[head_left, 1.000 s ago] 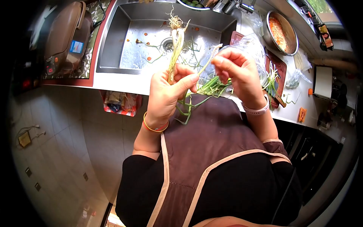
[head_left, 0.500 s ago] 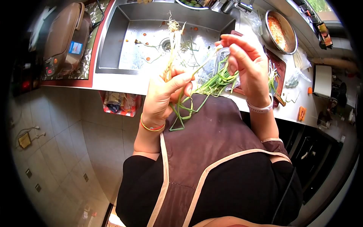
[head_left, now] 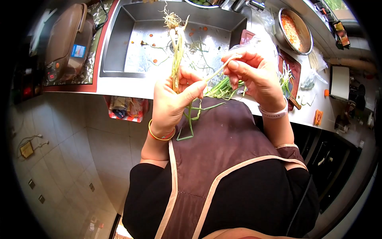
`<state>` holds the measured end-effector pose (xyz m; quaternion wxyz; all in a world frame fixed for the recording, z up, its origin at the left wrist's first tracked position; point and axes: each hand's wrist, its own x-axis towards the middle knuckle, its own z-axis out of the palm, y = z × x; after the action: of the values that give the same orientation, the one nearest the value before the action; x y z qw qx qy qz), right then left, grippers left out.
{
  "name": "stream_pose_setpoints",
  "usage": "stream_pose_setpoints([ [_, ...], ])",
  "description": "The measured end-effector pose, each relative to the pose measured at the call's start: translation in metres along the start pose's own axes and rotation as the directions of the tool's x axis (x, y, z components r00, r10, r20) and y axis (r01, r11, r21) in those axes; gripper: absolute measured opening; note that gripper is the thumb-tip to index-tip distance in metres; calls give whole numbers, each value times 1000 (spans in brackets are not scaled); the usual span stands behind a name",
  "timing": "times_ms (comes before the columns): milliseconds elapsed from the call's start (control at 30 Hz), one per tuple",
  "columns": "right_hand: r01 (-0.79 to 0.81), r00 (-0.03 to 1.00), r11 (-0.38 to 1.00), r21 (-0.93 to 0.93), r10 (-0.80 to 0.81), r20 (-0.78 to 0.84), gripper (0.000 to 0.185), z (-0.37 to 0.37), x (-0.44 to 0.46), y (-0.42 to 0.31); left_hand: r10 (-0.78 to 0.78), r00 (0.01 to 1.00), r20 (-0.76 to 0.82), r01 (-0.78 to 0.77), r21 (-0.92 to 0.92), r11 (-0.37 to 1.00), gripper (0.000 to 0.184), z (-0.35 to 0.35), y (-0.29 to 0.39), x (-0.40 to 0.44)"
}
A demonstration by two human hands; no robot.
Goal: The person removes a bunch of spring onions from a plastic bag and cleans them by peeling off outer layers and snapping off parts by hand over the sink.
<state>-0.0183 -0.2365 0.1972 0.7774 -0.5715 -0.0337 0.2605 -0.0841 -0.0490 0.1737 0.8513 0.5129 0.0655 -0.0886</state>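
Observation:
My left hand (head_left: 175, 95) is closed round a few scallions (head_left: 178, 55), their roots pointing up over the sink and green leaves hanging below. Between my two hands runs one thin pale scallion stalk (head_left: 217, 72). Its lower part is held by my left thumb and fingers, while my right hand (head_left: 254, 73) pinches its upper end between thumb and fingertips. Just beyond my hands, a pile of green scallions (head_left: 226, 88) lies at the counter edge, partly hidden by my right hand.
A steel sink (head_left: 113, 44) holds scraps and carrot bits. On the right are a metal bowl (head_left: 308, 38) of orange shreds, a brown tray (head_left: 294, 65) with scallions and plastic bags (head_left: 308, 81). A brown rice cooker (head_left: 63, 44) stands left. A red bag (head_left: 127, 109) hangs below the counter.
My right hand has moved slightly left and down, its fingers closing on the stalk's end. My left hand's scallions have shifted up and left.

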Motion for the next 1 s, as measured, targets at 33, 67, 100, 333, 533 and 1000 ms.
stream_pose_setpoints([
  [33, -1, 1000, 1000, 6, 1, 19, 14, 1, -1, -1, 59, 998, -9, -59, 19, 998, 10, 1, -1, -1],
  [67, -2, 999, 1000, 11, 2, 38, 13, 2, -2, -2, 59, 998, -10, -58, 18, 998, 10, 1, -1, -2],
  [100, -3, 999, 1000, 11, 3, 38, 13, 3, -2, -2, 76, 997, -6, -76, 26, 997, 10, 1, 0, -4],
  [333, 12, 1000, 996, -87, -12, -1, 11, 7, -8, -11, 224, 975, -11, -221, 122, 968, 10, 3, -1, -9],
  [533, -45, 999, 996, -82, 43, -32, 13, 8, -8, -12, 252, 968, -17, -247, 148, 958, 11, 1, -3, -9],
  [1000, -310, 948, 889, 336, 264, 176, 10, -10, 0, -6, 219, 975, -42, -210, 155, 965, 10, -1, -2, -9],
])
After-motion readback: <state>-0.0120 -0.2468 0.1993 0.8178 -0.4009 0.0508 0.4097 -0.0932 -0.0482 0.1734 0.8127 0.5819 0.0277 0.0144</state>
